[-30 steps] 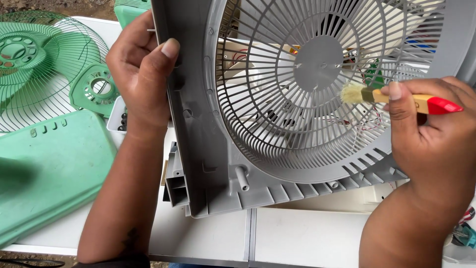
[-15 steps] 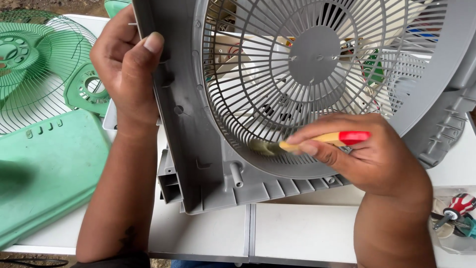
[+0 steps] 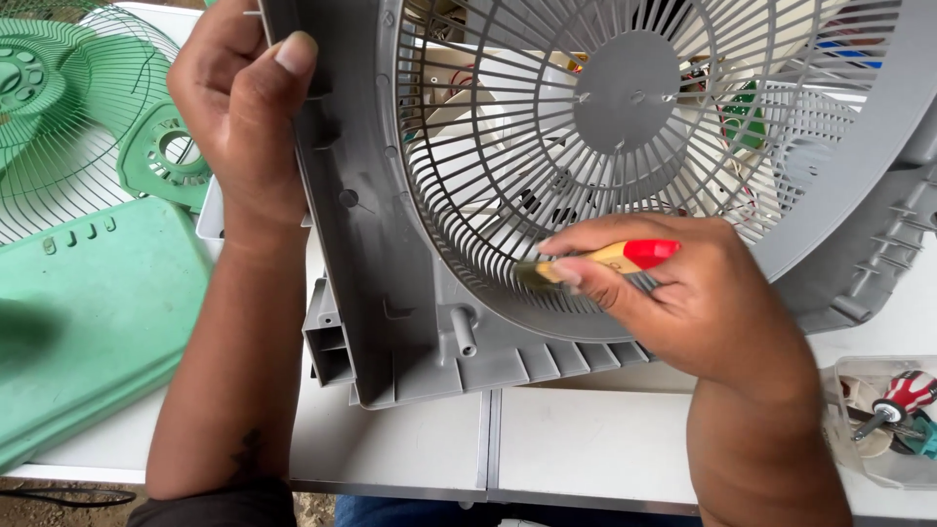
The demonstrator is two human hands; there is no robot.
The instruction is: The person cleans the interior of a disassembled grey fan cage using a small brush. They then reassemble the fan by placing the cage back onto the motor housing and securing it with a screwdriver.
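From the head camera, the left hand (image 3: 244, 107) clamps the upper left edge of a grey fan housing (image 3: 390, 293), its fingers (image 3: 293, 54) wrapped closed around the frame, thumb on the near face. The housing stands tilted on the white bench (image 3: 586, 444), its round grille (image 3: 634, 146) facing the viewer. The right hand (image 3: 683, 303) has its fingers closed on a small brush with a yellow and red handle (image 3: 625, 256), bristles touching the lower ribs of the grille. To the left lie a green wire fan guard (image 3: 68, 127) and a green panel (image 3: 98, 303). At the right edge, a clear tray (image 3: 883, 473) holds a red-handled screwdriver (image 3: 903, 395).
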